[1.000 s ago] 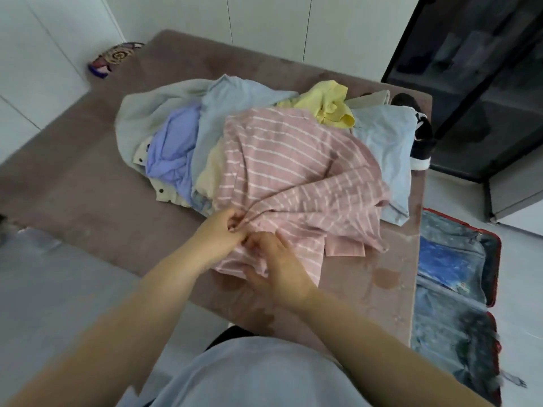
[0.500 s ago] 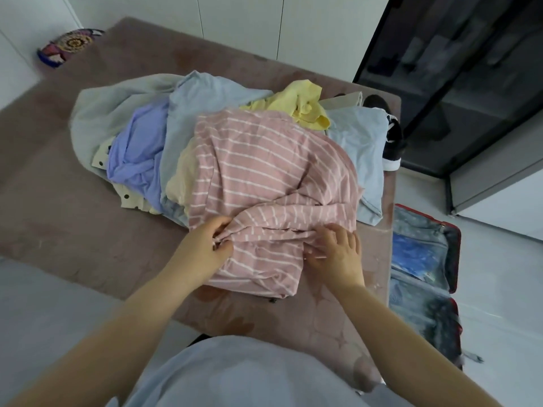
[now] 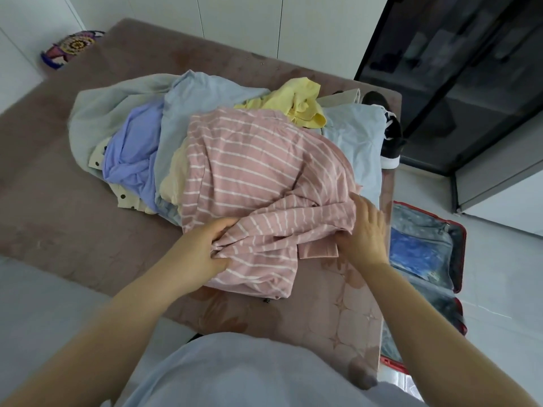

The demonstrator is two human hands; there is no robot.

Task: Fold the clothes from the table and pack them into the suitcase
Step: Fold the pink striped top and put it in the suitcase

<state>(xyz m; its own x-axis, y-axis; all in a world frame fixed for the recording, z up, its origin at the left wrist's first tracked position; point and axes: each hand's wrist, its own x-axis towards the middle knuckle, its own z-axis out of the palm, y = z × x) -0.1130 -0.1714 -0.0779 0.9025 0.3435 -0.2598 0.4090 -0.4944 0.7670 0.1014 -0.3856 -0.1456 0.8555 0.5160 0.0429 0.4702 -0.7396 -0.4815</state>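
A pink shirt with white stripes (image 3: 258, 177) lies crumpled on top of a heap of clothes on the table (image 3: 58, 207). My left hand (image 3: 202, 251) grips a bunched fold at the shirt's near left edge. At the shirt's right side, my right hand (image 3: 364, 230) holds the fabric, thumb tucked under the fold and fingers laid over it. Under the shirt lie a lilac garment (image 3: 132, 151), light blue clothes (image 3: 355, 136), a yellow garment (image 3: 296, 101) and a pale grey-green one (image 3: 111, 104). The open red suitcase (image 3: 458, 259) lies on the floor to the right of the table.
A black and white shoe (image 3: 390, 142) sits at the table's far right edge. A patterned item (image 3: 70, 48) lies at the far left corner. A dark glass cabinet (image 3: 458, 83) stands at the right. A blue packet (image 3: 417, 254) lies in the suitcase.
My hands have moved apart along the pink shirt: the right hand slid to the shirt's right edge, and the left hand keeps its hold on the near left fold.
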